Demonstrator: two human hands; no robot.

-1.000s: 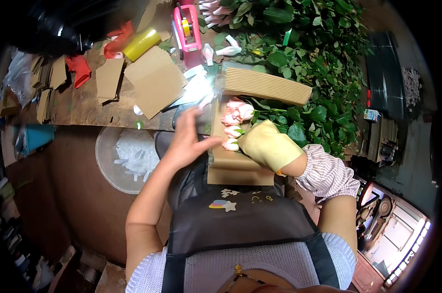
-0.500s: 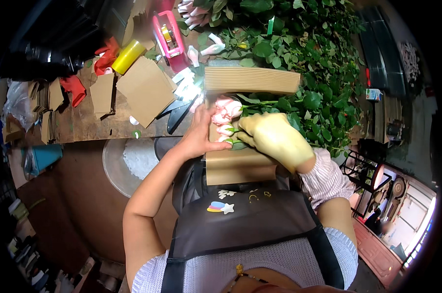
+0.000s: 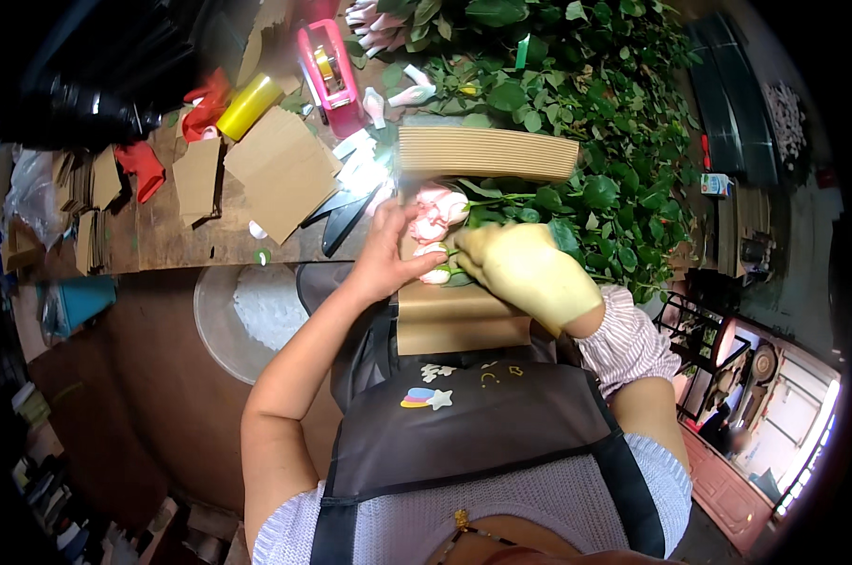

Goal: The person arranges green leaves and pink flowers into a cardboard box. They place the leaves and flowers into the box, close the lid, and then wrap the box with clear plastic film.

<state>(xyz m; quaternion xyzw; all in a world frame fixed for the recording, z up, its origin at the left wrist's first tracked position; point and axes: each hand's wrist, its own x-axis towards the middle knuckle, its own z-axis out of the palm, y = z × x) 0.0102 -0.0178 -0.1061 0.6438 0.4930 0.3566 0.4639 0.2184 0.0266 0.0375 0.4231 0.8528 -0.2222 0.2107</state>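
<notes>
Pink-and-white roses lie heads to the left on brown corrugated cardboard at the table's near edge. My bare left hand rests against the blooms, thumb stretched across the lower heads and fingers spread along their left side. On my right hand is a pale yellow glove. Its bent fingers close round the green stems just right of the lower heads; the fingertips are partly hidden. Beyond the blooms stands a folded strip of ribbed cardboard, with more leafy stems running off to the right.
A heap of green leaves covers the right of the table. To the left lie black-handled scissors, cardboard sheets, a yellow roll and a pink tape dispenser. Below the edge stands a clear tub with white contents.
My left thumb has moved up from beneath the lower rose heads to lie across them. The gloved right hand has shifted slightly, and the lower blooms have moved a little.
</notes>
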